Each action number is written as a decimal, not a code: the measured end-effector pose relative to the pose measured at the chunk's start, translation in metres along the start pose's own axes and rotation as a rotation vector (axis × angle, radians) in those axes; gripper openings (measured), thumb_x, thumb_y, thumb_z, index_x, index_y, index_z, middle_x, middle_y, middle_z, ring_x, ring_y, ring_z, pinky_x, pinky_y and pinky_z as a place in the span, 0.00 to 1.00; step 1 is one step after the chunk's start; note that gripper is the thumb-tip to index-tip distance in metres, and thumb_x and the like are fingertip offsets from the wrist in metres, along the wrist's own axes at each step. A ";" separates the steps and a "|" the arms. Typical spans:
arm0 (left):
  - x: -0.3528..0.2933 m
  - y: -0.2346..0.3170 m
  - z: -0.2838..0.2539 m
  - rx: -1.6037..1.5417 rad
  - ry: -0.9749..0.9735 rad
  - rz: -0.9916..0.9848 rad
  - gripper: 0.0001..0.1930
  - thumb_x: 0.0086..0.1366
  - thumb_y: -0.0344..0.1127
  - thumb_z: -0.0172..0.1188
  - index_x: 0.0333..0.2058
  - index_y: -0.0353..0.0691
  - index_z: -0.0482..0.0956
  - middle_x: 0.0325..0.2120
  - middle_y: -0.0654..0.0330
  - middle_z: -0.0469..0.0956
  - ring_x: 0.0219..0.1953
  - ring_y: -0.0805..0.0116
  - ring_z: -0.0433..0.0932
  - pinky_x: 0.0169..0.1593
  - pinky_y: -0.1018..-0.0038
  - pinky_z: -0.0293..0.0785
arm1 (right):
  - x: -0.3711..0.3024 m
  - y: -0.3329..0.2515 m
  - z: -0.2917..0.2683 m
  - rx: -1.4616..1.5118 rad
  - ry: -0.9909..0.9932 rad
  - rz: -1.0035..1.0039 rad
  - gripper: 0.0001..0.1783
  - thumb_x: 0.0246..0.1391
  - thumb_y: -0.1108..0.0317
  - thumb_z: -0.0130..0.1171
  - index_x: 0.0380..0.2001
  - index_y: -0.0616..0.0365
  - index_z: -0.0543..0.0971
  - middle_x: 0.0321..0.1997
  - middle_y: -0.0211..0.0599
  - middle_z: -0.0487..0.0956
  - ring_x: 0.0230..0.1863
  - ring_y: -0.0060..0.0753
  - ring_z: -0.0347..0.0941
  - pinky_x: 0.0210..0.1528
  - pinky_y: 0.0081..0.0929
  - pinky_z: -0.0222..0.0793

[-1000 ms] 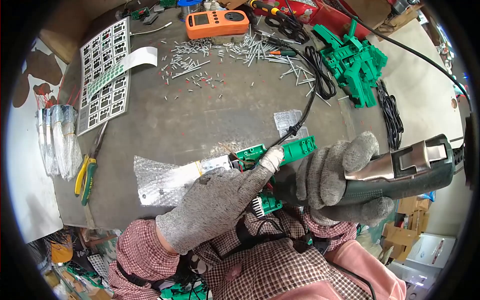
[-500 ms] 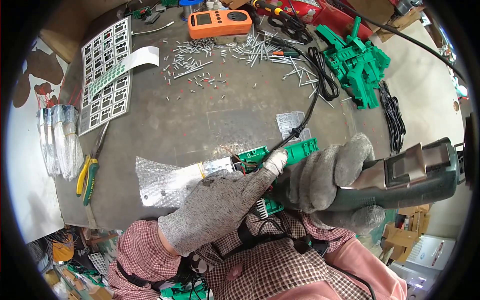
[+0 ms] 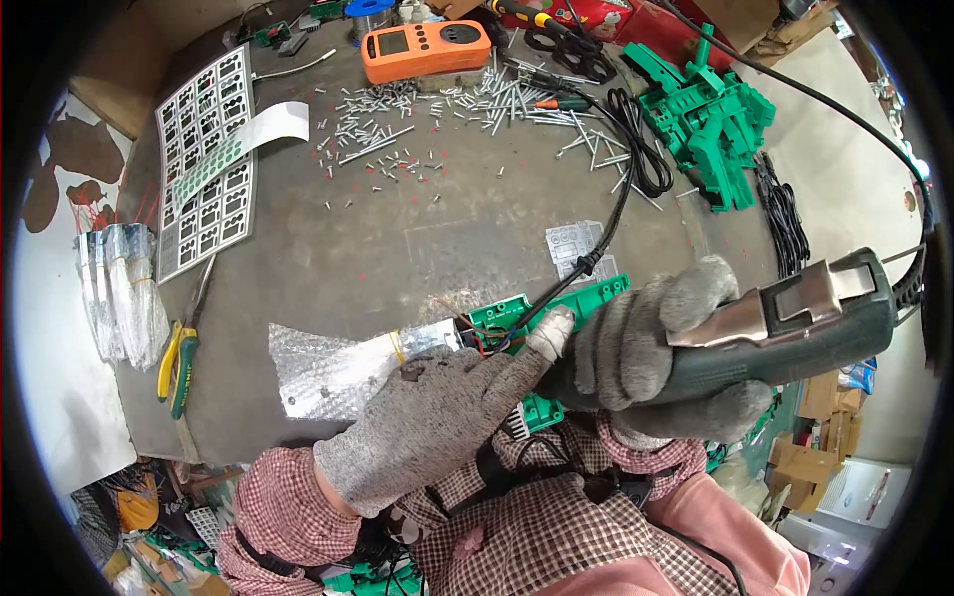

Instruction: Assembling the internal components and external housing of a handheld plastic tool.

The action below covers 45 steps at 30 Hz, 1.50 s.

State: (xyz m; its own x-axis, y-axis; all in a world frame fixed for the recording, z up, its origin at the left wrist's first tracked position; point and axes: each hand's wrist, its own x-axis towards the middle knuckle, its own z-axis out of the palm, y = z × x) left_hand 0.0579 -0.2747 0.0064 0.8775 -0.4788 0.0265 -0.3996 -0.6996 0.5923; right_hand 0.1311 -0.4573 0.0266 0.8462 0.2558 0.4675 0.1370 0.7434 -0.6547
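My left hand (image 3: pixel 437 397), in a grey knit glove with a taped fingertip, is closed around an open green plastic housing (image 3: pixel 591 294) with thin wires and a black cord inside. Attached at its left end is a silver part (image 3: pixel 333 372) in bubble wrap, with a yellow band round it. My right hand (image 3: pixel 661 348), gloved too, grips a dark green power tool (image 3: pixel 825 323) with bronze-coloured trim. The tool lies nearly level, its working end toward the housing. That end is hidden behind my left hand, so I cannot tell whether it touches the housing.
Loose screws (image 3: pixel 373 124) are scattered across the far bench, beside an orange meter (image 3: pixel 427 50). Green plastic parts (image 3: pixel 711 124) are piled at the far right near coiled black cords (image 3: pixel 780 214). On the left are a label sheet (image 3: pixel 209 149), yellow-green pliers (image 3: pixel 179 363) and wrapped silver pieces (image 3: pixel 119 293).
The power tool's rear end in my right hand has risen and shifted slightly left. My left hand and the housing have hardly moved; the whole view has shifted a little.
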 end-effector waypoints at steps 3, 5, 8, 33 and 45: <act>0.001 0.001 0.000 -0.017 0.014 0.031 0.49 0.59 0.29 0.63 0.76 0.39 0.45 0.27 0.49 0.78 0.28 0.47 0.80 0.30 0.53 0.74 | 0.003 0.010 0.010 -0.001 0.017 -0.001 0.39 0.57 0.35 0.65 0.52 0.61 0.71 0.24 0.36 0.79 0.20 0.27 0.75 0.20 0.27 0.73; -0.003 -0.002 0.000 0.029 -0.014 0.028 0.49 0.58 0.26 0.61 0.76 0.38 0.45 0.27 0.50 0.79 0.28 0.48 0.80 0.30 0.55 0.74 | 0.001 0.003 0.003 0.011 0.019 0.015 0.39 0.57 0.35 0.65 0.52 0.61 0.71 0.24 0.36 0.79 0.20 0.27 0.75 0.21 0.27 0.73; -0.002 -0.001 -0.001 0.023 -0.008 0.031 0.49 0.58 0.23 0.60 0.76 0.38 0.45 0.28 0.50 0.79 0.28 0.48 0.80 0.31 0.56 0.75 | -0.010 -0.008 0.000 0.009 0.032 0.023 0.40 0.57 0.35 0.64 0.53 0.61 0.71 0.25 0.37 0.79 0.20 0.27 0.75 0.21 0.28 0.73; 0.006 -0.001 -0.002 0.077 0.078 0.089 0.43 0.62 0.30 0.59 0.74 0.39 0.51 0.28 0.51 0.80 0.30 0.50 0.82 0.31 0.59 0.77 | -0.003 0.004 -0.004 0.048 0.107 0.059 0.42 0.57 0.33 0.60 0.53 0.63 0.71 0.28 0.41 0.80 0.22 0.29 0.75 0.23 0.28 0.74; 0.006 0.005 -0.009 0.112 -0.062 0.063 0.46 0.59 0.27 0.60 0.75 0.37 0.50 0.40 0.54 0.82 0.38 0.53 0.84 0.40 0.63 0.80 | -0.009 -0.004 -0.012 0.072 0.146 0.078 0.43 0.58 0.31 0.59 0.53 0.65 0.71 0.30 0.44 0.81 0.23 0.30 0.76 0.24 0.28 0.74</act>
State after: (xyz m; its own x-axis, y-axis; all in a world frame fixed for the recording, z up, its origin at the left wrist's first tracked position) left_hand 0.0634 -0.2759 0.0165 0.8332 -0.5528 0.0086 -0.4832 -0.7205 0.4974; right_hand 0.1288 -0.4701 0.0178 0.9192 0.2263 0.3222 0.0349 0.7683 -0.6391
